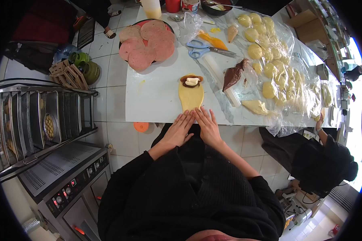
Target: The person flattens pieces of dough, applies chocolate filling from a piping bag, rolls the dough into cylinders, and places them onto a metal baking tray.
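A flattened strip of yellow dough (191, 99) lies lengthwise before me, its near end at the table's front edge. On its far end sit a brown filling (185, 78) and a dab of pale cream (192, 81). My left hand (180, 129) and my right hand (208, 126) rest side by side, fingers stretched out, their tips at the near end of the dough. Neither hand grips anything. To the right are a white rod (221, 79), a piping bag of dark brown filling (233, 76) and a piping bag of pale yellow filling (256, 107).
Pink meat slices (161, 45) cover a plate at the far left; blue-handled scissors (209, 50) lie farther right. Dough balls (268, 90) under plastic fill the right side. A tray rack (40, 124) and an oven (64, 172) stand left; a co-worker (321, 160) is at right.
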Motion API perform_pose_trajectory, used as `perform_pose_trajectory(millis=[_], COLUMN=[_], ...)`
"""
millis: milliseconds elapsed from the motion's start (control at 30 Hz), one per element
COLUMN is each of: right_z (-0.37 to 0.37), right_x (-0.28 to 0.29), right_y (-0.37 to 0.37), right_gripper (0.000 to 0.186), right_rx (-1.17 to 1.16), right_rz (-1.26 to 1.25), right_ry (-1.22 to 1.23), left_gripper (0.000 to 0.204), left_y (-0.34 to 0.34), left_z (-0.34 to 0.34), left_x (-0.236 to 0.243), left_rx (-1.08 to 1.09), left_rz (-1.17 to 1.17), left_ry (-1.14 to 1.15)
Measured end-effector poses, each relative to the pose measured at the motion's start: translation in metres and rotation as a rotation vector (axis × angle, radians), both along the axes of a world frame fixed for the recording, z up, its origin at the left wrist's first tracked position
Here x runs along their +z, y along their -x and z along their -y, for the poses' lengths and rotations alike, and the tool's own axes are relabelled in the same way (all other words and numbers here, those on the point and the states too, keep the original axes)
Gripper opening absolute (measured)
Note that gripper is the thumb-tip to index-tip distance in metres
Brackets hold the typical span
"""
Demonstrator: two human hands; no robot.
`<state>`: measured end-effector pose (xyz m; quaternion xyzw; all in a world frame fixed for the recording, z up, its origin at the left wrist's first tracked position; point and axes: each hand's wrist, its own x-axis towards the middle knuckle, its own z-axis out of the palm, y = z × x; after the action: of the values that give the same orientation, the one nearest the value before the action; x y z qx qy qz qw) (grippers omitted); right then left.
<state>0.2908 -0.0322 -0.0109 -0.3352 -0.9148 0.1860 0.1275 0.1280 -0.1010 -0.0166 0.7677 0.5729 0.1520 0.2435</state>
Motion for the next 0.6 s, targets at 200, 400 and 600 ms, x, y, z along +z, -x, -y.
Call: perform_pose_trajectory(millis=[200,400,600], right_z=[0.015,0.022,0.023], right_x=[0.000,0.009,0.000], right_y=[-0.003,-0.010,-0.002], right_gripper=[0.057,0.057,0.054], right_rx=[-0.015,-0.018,0.056], right_rz=[0.253,0.352,0.291], right_ry=[-0.158,-0.311,-0.246], left_gripper=[0.058,0.060,0.060], left_y=[0.011,0.017,0.016], left_z=[0.010,0.021,0.023], left_x=[0.003,0.005,0.009], left_rx=[0.083,0.092,0.066], left_rz=[-0.005,-0.267,-0.347], left_ry=[-0.030,-0.129,-0.163])
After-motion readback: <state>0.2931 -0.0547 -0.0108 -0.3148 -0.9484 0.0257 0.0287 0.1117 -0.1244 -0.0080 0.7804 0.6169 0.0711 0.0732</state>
